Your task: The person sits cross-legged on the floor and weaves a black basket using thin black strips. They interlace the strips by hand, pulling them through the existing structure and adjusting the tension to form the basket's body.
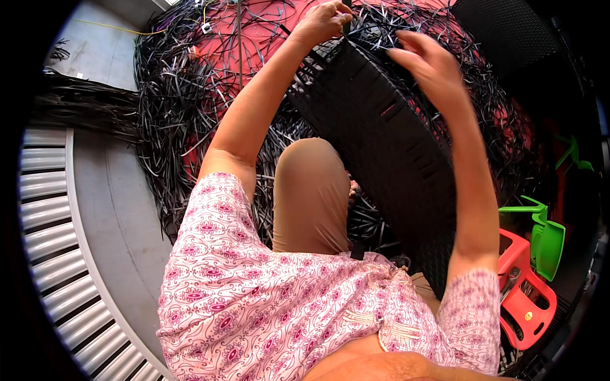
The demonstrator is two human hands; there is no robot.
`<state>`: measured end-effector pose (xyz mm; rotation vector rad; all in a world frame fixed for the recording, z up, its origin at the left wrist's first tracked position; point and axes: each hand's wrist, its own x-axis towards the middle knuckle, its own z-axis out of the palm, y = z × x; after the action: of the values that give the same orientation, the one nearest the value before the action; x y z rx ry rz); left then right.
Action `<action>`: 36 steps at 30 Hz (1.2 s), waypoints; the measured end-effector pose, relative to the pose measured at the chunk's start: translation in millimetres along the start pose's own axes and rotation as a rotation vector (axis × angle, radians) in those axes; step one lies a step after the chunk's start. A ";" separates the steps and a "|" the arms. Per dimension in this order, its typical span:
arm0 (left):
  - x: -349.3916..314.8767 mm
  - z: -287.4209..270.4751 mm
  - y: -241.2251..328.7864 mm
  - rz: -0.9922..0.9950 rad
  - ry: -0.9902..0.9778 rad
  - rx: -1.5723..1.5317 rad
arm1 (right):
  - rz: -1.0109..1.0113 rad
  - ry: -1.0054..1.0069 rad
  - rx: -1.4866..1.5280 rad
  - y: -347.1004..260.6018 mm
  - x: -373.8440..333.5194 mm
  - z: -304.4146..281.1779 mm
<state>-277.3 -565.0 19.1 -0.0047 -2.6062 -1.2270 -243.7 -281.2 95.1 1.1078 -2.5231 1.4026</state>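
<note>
A dark woven panel (pixel 381 127) of flat black strips slants from the far middle toward my right side, past my bent knee. My left hand (pixel 323 24) is at its far end, fingers pinched on a short black strip (pixel 346 28) that stands up at the panel's edge. Over the panel's right edge hovers my right hand (pixel 435 63), slightly blurred, its thumb and forefinger apart and nothing visible between them. Loose strip ends (pixel 311 63) stick out along the panel's far left edge.
Heaps of loose black strips (pixel 171 95) lie over a red sheet (pixel 260 32). A slatted metallic piece (pixel 51 209) lies on the grey floor at left. At right are a red plastic chair (pixel 530 305), a green plastic piece (pixel 548 247) and another dark woven piece (pixel 508 28).
</note>
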 end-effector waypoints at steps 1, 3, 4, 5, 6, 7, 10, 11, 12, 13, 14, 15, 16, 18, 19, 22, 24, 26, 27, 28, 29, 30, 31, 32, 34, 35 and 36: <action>1.4 -2.1 1.4 0.003 -0.006 -0.012 | -0.053 -0.044 -0.123 7.9 26.7 27.0; 2.4 -6.3 2.2 -0.006 -0.019 -0.031 | 0.035 -0.215 -0.115 20.5 60.1 71.0; 1.7 -7.0 1.8 -0.047 -0.011 -0.042 | 0.072 -0.247 -0.105 25.8 64.6 86.3; 2.4 -8.0 1.1 -0.023 0.018 0.004 | 0.049 -0.317 -0.041 30.6 64.8 95.4; 0.9 -7.1 0.0 -0.003 0.047 0.045 | 0.176 -0.396 -0.049 33.8 63.2 102.0; 2.5 -7.7 -1.9 0.096 0.114 0.124 | 0.158 -0.357 -0.023 37.3 59.5 104.6; 4.9 -6.5 -7.0 0.078 0.136 0.055 | 0.114 -0.309 -0.049 41.4 52.3 105.7; 6.1 -6.9 -10.8 0.003 0.152 0.062 | 0.122 -0.312 -0.053 41.8 51.2 105.9; 8.9 -8.7 -14.2 -0.071 0.166 0.069 | 0.112 -0.306 -0.049 41.2 51.0 106.0; 10.3 -9.3 -18.0 -0.144 0.178 0.079 | 0.082 -0.296 -0.037 40.5 51.3 106.3; 14.2 -15.9 -23.5 -0.053 0.209 0.177 | 0.105 -0.296 -0.045 39.5 51.3 106.7; 16.7 -19.0 -28.4 -0.055 0.201 0.148 | 0.105 -0.294 -0.047 38.5 51.2 107.0; 19.1 -21.9 -33.6 -0.058 0.193 0.119 | 0.100 -0.288 -0.053 37.9 50.7 107.7; 23.5 -25.6 -42.8 0.009 0.173 0.137 | 0.062 -0.274 -0.091 37.8 49.6 108.5; 24.6 -26.7 -47.0 0.043 0.161 0.145 | 0.026 -0.260 -0.111 38.5 49.2 109.1; 25.0 -31.2 -56.1 -0.038 0.210 0.177 | 0.049 -0.252 -0.062 41.1 49.7 111.4; 22.2 -33.0 -57.1 -0.035 0.216 0.152 | 0.001 -0.180 -0.158 40.3 47.3 113.6; 15.9 -35.4 -52.8 0.014 0.251 0.195 | -0.005 -0.031 -0.355 35.5 36.3 114.8; 12.4 -35.3 -47.5 -0.080 0.219 0.233 | -0.002 -0.011 -0.387 32.4 26.8 111.9; 8.5 -36.3 -40.2 -0.170 0.186 0.274 | -0.042 0.046 -0.415 28.4 12.8 108.7; 1.5 -36.7 -31.5 -0.005 0.213 0.159 | -0.051 0.108 -0.431 24.1 -6.0 102.4; -0.2 -38.2 -18.1 0.548 0.304 0.438 | -0.066 0.174 -0.452 18.8 -28.0 95.9; -6.3 -33.0 -3.0 0.443 0.292 0.346 | -0.056 0.204 -0.502 14.6 -48.7 86.1; -15.3 -30.0 12.7 0.333 0.280 0.260 | 0.012 0.191 -0.545 11.9 -68.1 73.3; -33.2 -11.3 48.8 0.316 0.027 0.050 | 0.054 0.207 -0.621 6.6 -105.9 45.4; -43.2 1.6 66.5 0.623 0.018 0.097 | 0.148 0.179 -0.636 4.6 -123.0 32.0; -50.6 12.4 82.7 0.628 -0.198 0.063 | 0.193 0.180 -0.657 2.3 -138.4 19.0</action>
<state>-222.0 -497.0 62.3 -0.8972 -2.4870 -0.9439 -136.9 -217.1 31.7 0.6006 -2.6824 0.5605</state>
